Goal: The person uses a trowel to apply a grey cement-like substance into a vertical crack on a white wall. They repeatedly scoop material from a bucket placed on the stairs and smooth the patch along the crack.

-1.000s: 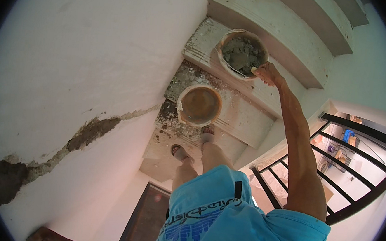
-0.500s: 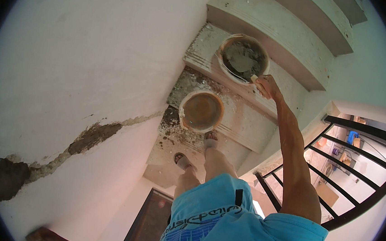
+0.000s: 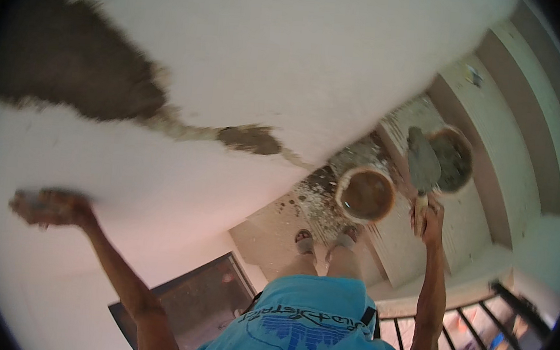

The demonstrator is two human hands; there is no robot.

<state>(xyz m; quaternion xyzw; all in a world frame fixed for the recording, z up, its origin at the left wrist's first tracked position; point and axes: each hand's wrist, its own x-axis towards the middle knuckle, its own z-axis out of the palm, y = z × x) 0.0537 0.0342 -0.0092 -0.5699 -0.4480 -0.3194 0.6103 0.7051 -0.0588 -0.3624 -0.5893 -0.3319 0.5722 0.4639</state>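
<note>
Our left hand (image 3: 50, 208) is at the white wall (image 3: 25, 148), below the dark patch (image 3: 71, 66), its grip too blurred to tell; we do well to keep the trowel (image 3: 422, 204), apparently loaded with grey mortar (image 3: 425, 165), level in our clasping right hand (image 3: 430, 220); the nearby bucket (image 3: 471, 157) and black railing (image 3: 520, 311) may hinder us

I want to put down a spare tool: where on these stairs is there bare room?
On the tread above the mortar bucket, between the small item and the railing-side end. The step holding the water bucket also looks bare toward the black railing. It's crowded around both buckets, where the right hand holds a trowel, and by the feet.
</note>
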